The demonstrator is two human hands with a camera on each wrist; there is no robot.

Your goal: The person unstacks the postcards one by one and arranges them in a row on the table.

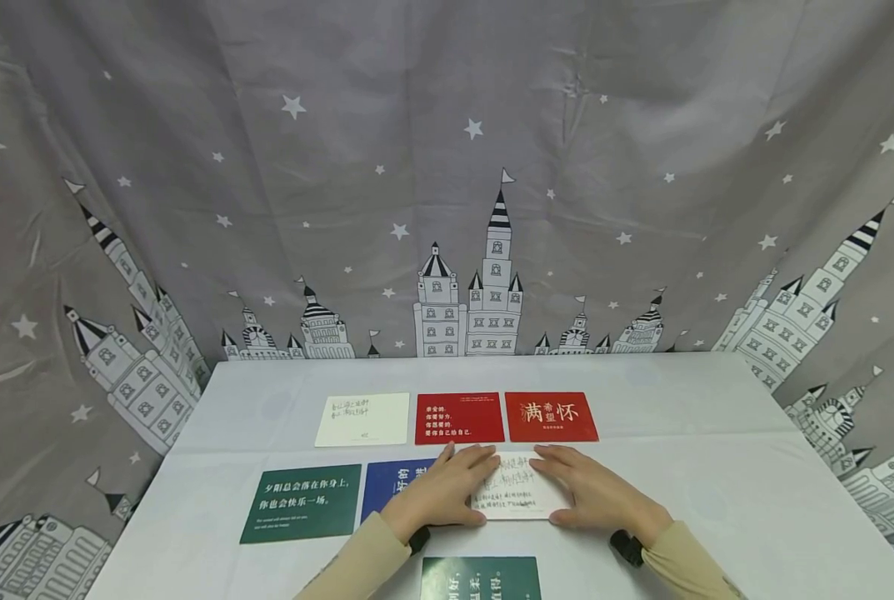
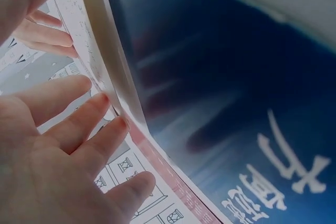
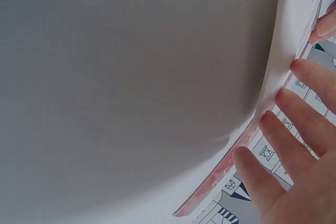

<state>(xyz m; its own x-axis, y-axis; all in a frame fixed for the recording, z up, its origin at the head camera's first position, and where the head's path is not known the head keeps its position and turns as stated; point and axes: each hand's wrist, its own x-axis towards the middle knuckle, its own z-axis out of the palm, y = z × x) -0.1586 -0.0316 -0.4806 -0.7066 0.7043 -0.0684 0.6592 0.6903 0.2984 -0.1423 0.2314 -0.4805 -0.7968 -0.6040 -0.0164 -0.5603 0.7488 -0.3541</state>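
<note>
A white card with handwriting (image 1: pixel 517 492) lies on top of what looks like a thick stack, between both hands. My left hand (image 1: pixel 441 490) holds the stack's left end, fingers at the far edge and thumb at the near edge. Its right end is held the same way by my right hand (image 1: pixel 607 493). In the right wrist view the stack's side (image 3: pixel 275 51) shows, with spread fingertips touching it. A blue card with white writing (image 2: pixel 231 72) lies beside the stack and is partly covered by my left hand in the head view.
Behind the stack lie a cream card (image 1: pixel 364 419), a red card (image 1: pixel 460 417) and another red card (image 1: pixel 553 417). A green card (image 1: pixel 302 503) is at the left, another green card (image 1: pixel 480 575) at the near edge. A grey castle-print curtain (image 1: pixel 342 167) hangs behind the white table (image 1: pixel 716 425).
</note>
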